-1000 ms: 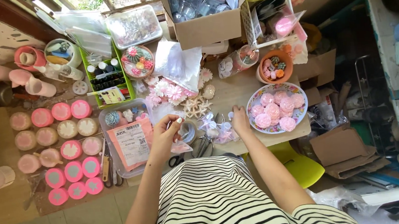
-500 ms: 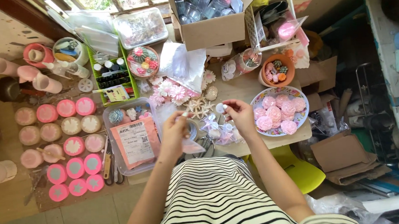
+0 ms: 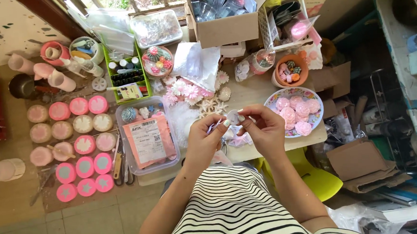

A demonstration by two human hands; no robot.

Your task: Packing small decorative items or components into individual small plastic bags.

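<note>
Both hands risen together: left hand point(image 3: 205, 136), right hand point(image 3: 265, 125) pinching one white piece point(image 3: 232, 116).

wooden table point(image 3: 255, 92) under floral plate point(image 3: 313, 96), clear tub point(image 3: 123, 146)

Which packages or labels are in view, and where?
Pink mailer bag: in the clear tub left of both hands, flat, with a white rectangular label.
Cardboard box: table's far edge, brown, flaps open.
Green tray: left of box, holding a small paper card.
</note>
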